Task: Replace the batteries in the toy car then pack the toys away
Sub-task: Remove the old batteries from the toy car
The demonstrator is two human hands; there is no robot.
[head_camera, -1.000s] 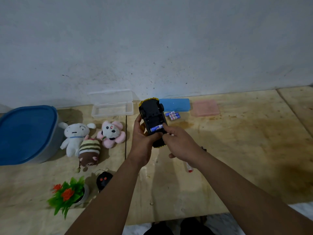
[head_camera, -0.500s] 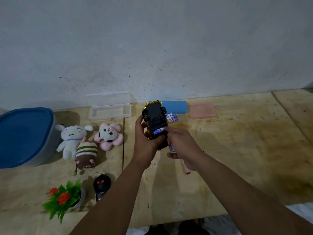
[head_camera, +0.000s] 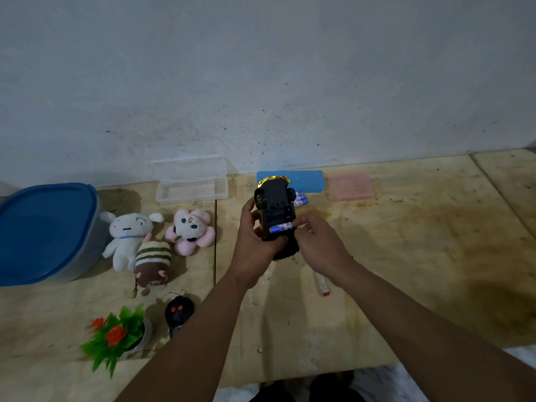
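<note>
The toy car (head_camera: 275, 204), black underside up with a gold body edge, is held above the wooden table (head_camera: 406, 256). My left hand (head_camera: 255, 245) grips its left side and rear. A blue battery (head_camera: 280, 227) lies across the open compartment, and my right hand (head_camera: 316, 242) pinches its right end. Several spare blue batteries (head_camera: 300, 198) lie on the table just beyond the car. Three plush toys sit to the left: white (head_camera: 127, 236), striped brown (head_camera: 152, 264), pink (head_camera: 191, 230). A black remote (head_camera: 178, 313) lies near my left forearm.
A large tub with a blue lid (head_camera: 43, 230) stands at the far left. A clear open case (head_camera: 191, 184), a blue case (head_camera: 304, 179) and a pink case (head_camera: 351, 187) line the wall. A potted fake plant (head_camera: 116, 335) stands front left. A small screwdriver (head_camera: 323, 285) lies under my right wrist.
The view has shifted slightly. My right hand has moved up onto the battery in the compartment, and the car sits a little more upright in my left hand.
</note>
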